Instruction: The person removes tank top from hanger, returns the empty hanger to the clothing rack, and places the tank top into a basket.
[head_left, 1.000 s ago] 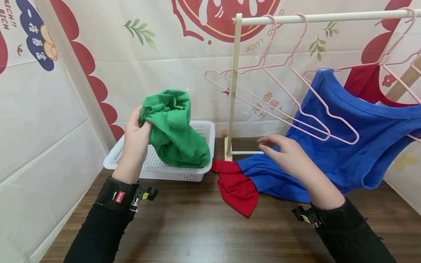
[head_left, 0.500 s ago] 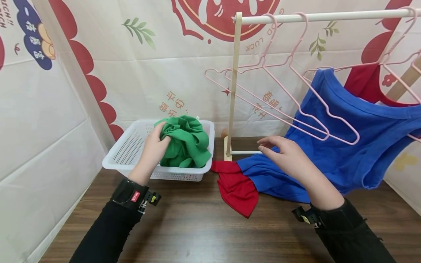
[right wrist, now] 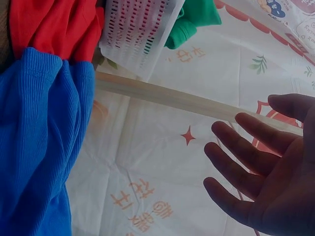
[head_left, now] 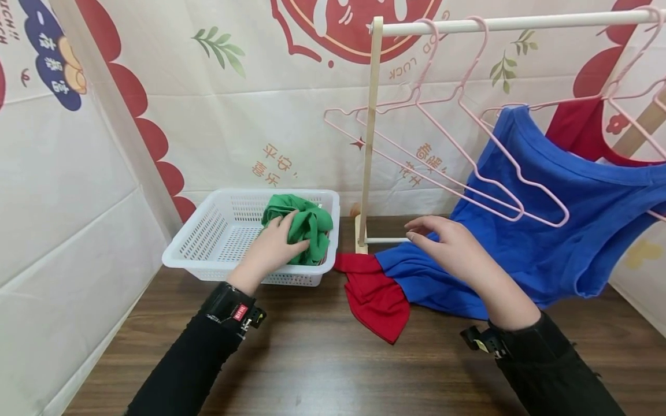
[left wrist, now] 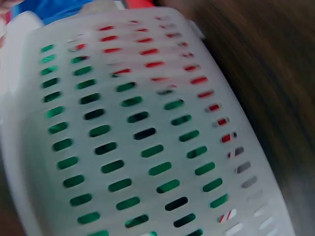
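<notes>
Green cloth had sunk lower into right end of white basket | left hand lay on it; pinch not determinable from above | right hand empty, fingers spread | risk: caught fold could drag out.

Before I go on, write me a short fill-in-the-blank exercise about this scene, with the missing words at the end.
1. The cloth that the left hand touches is coloured ______.
2. The right hand holds ______.
3. In the head view, the basket stands to the ______ of the wooden post.
4. The two bare hangers nearest that post are coloured ______.

Missing words: green; nothing; left; pink.
</notes>
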Motion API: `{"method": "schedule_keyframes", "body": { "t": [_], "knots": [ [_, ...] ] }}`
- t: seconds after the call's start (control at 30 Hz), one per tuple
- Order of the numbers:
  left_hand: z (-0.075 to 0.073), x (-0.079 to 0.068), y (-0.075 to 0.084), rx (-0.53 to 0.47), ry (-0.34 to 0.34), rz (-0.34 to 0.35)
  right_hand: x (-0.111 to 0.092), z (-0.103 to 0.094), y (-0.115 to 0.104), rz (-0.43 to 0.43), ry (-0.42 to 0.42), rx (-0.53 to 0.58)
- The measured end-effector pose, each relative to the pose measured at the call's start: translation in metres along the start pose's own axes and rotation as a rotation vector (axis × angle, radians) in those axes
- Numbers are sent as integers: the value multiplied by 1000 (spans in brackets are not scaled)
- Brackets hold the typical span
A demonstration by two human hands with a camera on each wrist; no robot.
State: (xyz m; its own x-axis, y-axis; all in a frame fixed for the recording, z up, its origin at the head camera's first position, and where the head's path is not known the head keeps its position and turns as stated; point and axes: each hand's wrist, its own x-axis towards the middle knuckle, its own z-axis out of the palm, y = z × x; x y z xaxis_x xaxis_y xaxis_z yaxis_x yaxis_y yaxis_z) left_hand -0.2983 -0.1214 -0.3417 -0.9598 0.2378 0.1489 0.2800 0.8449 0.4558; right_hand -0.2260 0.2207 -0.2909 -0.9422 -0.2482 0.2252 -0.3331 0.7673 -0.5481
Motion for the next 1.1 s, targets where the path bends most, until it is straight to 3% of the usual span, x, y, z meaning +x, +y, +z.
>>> {"method": "schedule_keyframes", "body": {
  "t": [0.17,0.3,0.53,0.77,1.1],
  "knots": [
    [9,6,7,162,-33,-40,3,3,1,-1,-19,-13],
    [13,10,12,216,-45,-63,4,6,1,-9,-30,-26],
    [13,7,29,322,32,-91,5,9,-4,-46,-46,-24],
    [9,4,53,358,154,15,8,8,-13,-90,-97,-136],
    [6,-1,90,376,206,183,0,1,-24,-163,-79,-344]
  ]
}}
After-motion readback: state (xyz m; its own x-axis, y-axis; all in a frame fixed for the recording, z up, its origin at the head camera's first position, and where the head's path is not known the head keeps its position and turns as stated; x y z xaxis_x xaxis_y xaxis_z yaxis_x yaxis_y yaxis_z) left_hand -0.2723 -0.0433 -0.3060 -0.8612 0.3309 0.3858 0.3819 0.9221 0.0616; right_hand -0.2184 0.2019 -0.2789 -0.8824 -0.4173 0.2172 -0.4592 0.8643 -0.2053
